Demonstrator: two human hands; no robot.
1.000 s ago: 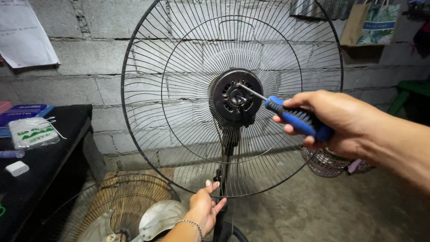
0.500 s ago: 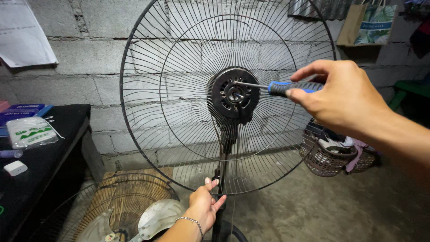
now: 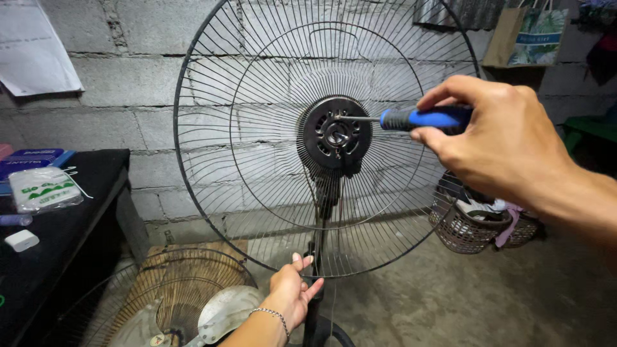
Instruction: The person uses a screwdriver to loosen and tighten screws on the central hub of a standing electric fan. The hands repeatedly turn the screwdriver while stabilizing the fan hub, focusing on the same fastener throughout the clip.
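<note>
A: Two hands at work on one tall stand fan. Where are they?

B: The right hand [image 3: 508,138] is pressed together around a blue-and-black-handled screwdriver [image 3: 411,119], held level, its metal tip at the round black motor hub [image 3: 335,133] in the middle of the big round black wire fan guard [image 3: 257,128]. The left hand [image 3: 292,292] is low down, its grip curled round the black upright pole [image 3: 315,302] just under the guard's lower rim.

A: And the room?

B: A bare wall of grey concrete blocks [image 3: 128,83] stands behind the fan, with a sheet of white paper [image 3: 35,51] hanging at its upper left. The floor is rough grey concrete [image 3: 488,295]. At the left a black counter [image 3: 58,238] carries a clear plastic bag with green print [image 3: 44,188], a flat blue box [image 3: 32,159] behind it and a small white block [image 3: 21,240] near the front edge.

A: Anything on the floor?

B: A second wire fan guard with grey blades [image 3: 173,302] lies flat beside the counter, near the left wrist. To the right a brown woven basket [image 3: 466,225] holds crumpled cloth. A paper shopping bag [image 3: 520,35] sits on a shelf up at the right
</note>
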